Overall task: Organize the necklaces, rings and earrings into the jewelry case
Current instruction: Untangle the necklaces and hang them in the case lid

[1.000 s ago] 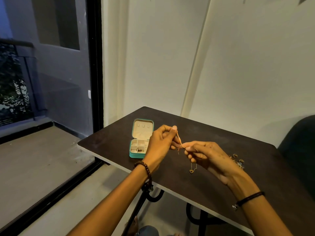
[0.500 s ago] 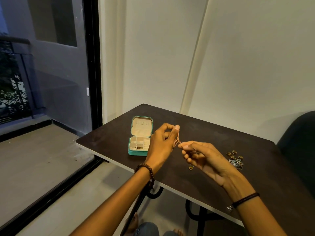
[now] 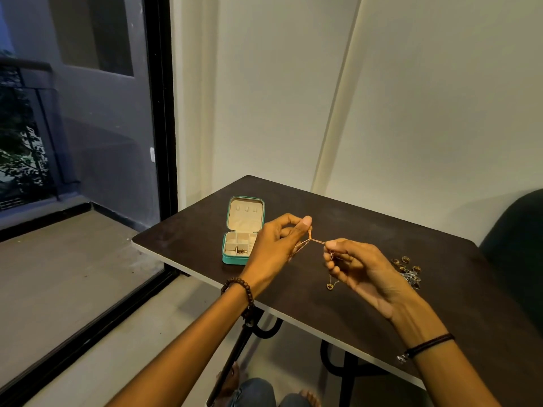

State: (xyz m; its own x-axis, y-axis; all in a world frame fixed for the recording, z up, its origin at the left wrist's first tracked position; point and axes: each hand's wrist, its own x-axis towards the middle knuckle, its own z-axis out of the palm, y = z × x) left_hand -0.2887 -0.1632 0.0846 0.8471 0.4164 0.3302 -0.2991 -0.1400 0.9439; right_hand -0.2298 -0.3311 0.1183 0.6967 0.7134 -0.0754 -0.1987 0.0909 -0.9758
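A thin gold necklace [image 3: 316,241] is stretched between my two hands above the dark table [image 3: 382,230]. My left hand [image 3: 276,248] pinches one part of the chain between thumb and fingers. My right hand [image 3: 357,267] pinches the other part, and the chain's small pendant [image 3: 330,286] dangles below it. The teal jewelry case [image 3: 239,235] lies open just left of my left hand, with a small gold piece in one of its cream compartments. A heap of rings and earrings [image 3: 407,270] lies on the table behind my right hand.
The table's front edge [image 3: 293,314] runs diagonally below my wrists. A dark chair back [image 3: 517,230] stands at the far right. White walls close the back, and a black-framed glass door is on the left.
My hands have drawn slightly apart, pulling the chain tauter between them. The pendant still hangs under my right hand.
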